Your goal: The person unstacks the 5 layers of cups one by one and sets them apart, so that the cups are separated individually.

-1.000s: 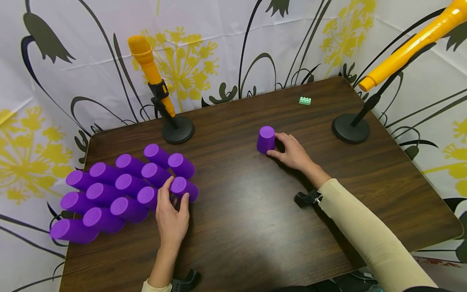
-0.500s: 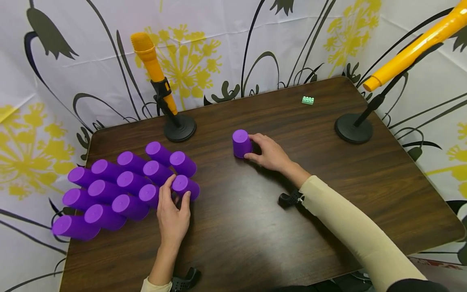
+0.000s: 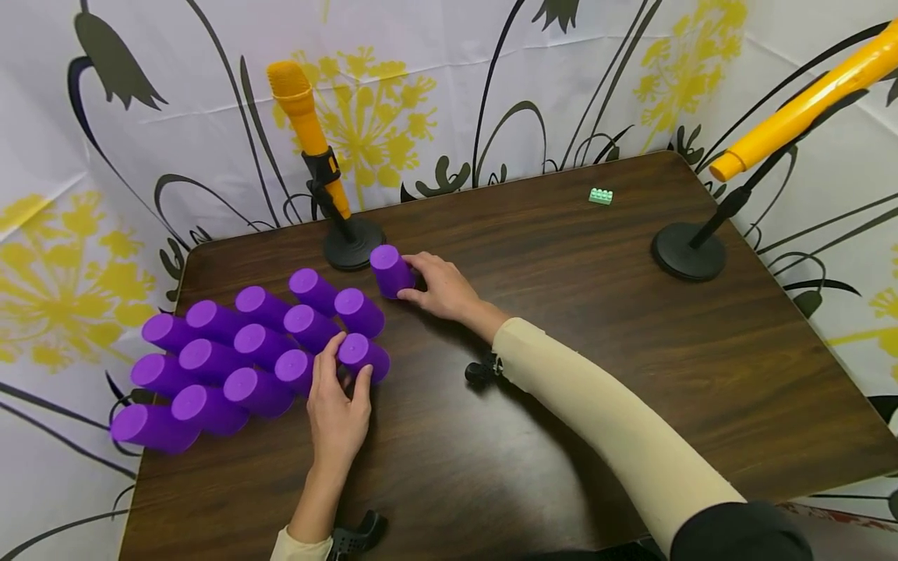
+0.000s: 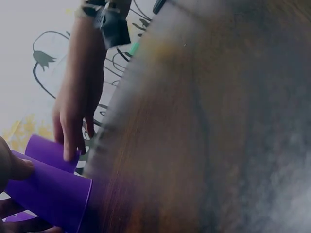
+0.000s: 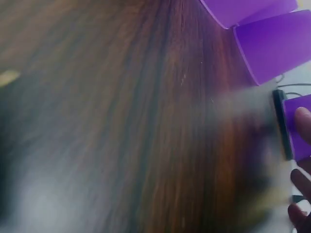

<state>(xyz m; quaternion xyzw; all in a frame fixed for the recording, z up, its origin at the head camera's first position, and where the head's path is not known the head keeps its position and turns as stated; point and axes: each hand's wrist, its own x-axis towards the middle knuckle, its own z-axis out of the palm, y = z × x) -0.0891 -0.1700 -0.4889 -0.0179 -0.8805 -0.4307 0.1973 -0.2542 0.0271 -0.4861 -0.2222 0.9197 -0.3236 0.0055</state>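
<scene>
My right hand grips an upside-down purple cup between thumb and fingers, just right of a block of several matching cups. In the right wrist view, this held cup shows at the right edge beside my fingertips. With thumb and fingers, my left hand holds the cup at the block's front right corner; the same cup fills the lower left of the left wrist view. The other purple cups stand upside down in close rows at the table's left.
A yellow microphone on a black stand rises behind the cups, its base close to the right-hand cup. Another yellow microphone stands at the right. A small green toy brick lies near the back edge of the wooden table.
My right hand has carried its cup leftward across the table, from the middle to beside the block of cups. The left hand keeps its hold on the corner cup.
</scene>
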